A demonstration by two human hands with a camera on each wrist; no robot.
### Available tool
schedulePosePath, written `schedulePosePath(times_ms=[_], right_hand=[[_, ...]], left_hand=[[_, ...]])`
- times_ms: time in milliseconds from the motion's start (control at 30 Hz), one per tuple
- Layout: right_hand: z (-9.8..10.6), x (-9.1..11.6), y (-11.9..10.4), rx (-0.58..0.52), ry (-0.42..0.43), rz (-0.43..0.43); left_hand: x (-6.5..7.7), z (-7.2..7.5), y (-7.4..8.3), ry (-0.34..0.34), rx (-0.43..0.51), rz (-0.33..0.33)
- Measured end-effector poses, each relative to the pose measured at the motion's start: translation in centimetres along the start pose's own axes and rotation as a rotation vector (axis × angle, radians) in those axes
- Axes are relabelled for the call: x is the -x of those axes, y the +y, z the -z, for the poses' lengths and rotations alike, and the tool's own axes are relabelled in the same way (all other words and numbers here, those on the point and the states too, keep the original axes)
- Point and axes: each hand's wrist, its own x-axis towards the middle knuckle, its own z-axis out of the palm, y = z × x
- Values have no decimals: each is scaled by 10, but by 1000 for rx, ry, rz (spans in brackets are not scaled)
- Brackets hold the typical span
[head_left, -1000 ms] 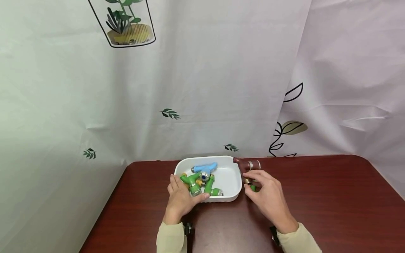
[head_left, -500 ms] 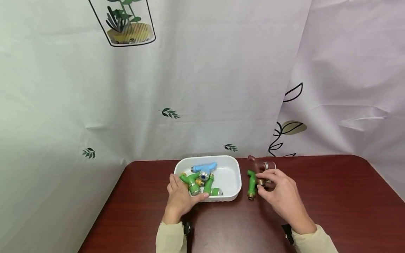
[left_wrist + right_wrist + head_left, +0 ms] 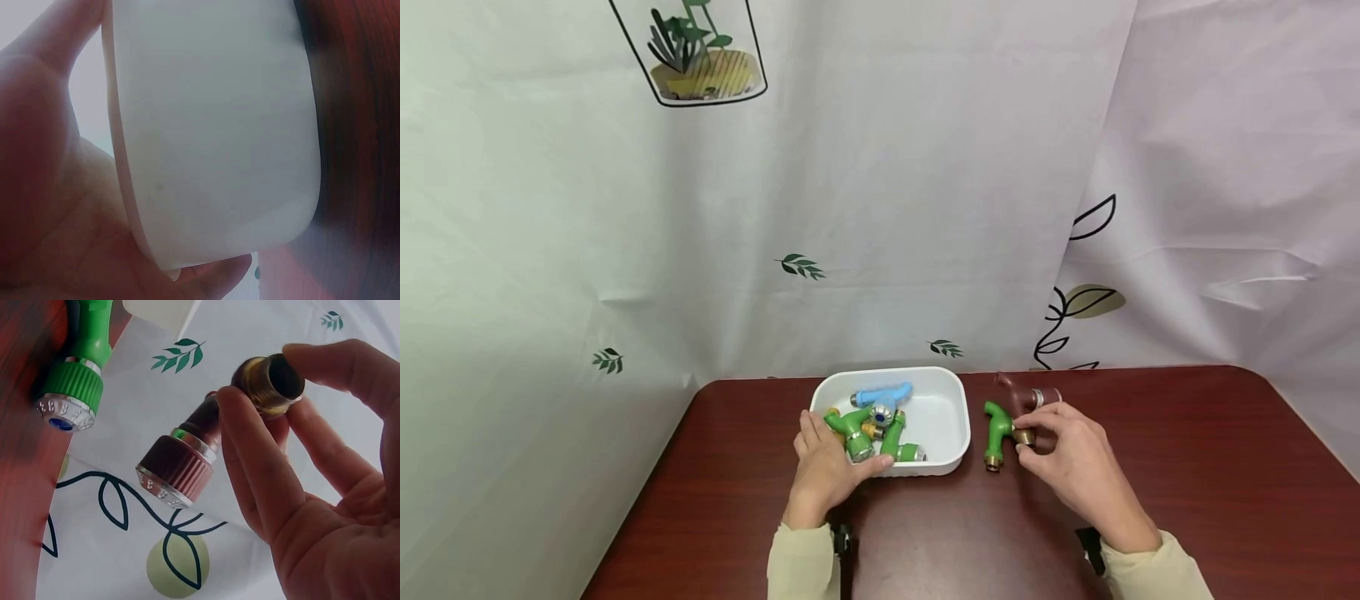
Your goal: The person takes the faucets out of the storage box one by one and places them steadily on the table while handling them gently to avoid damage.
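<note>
My right hand point(image 3: 1078, 450) pinches a maroon tap point(image 3: 1017, 397) by its brass threaded end; in the right wrist view its ridged handle point(image 3: 175, 467) points away from the fingers. Just left of that hand a green tap point(image 3: 997, 429) lies on the table, brass end toward me. At the front left corner of a white tray point(image 3: 943, 425), my left hand point(image 3: 823, 471) grips the rim, thumb along the front. The left wrist view shows the tray's outer wall point(image 3: 219, 125) with the hand around its rim. Inside lie a blue tap point(image 3: 883, 398), green taps point(image 3: 852, 427) and yellow pieces point(image 3: 872, 431), partly covered.
The dark red wooden table point(image 3: 925, 533) has rounded far corners. Behind it hangs a pale cloth backdrop point(image 3: 880, 183) with printed leaves, close to the far edge; it also runs along the left side.
My right hand has carried the maroon tap rightward from beside the tray, and the green tap on the table has come into fuller sight. The left hand stays on the tray.
</note>
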Motion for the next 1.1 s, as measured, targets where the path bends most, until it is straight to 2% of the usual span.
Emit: schedulePosePath(times_ms=[167,433,633,1100], right_hand=[[5,-1,5,11,-54,-16],[14,-4,14,44,-133,-88],[14,-4,18,73,-158,-89],[14,-6,26,99,-244,-155]], left_hand=[[-1,1,0,3,0,1],[-1,0,0,5,5,-2],[-1,1,0,7,12,-4],[0,2,1,7,19,-2]])
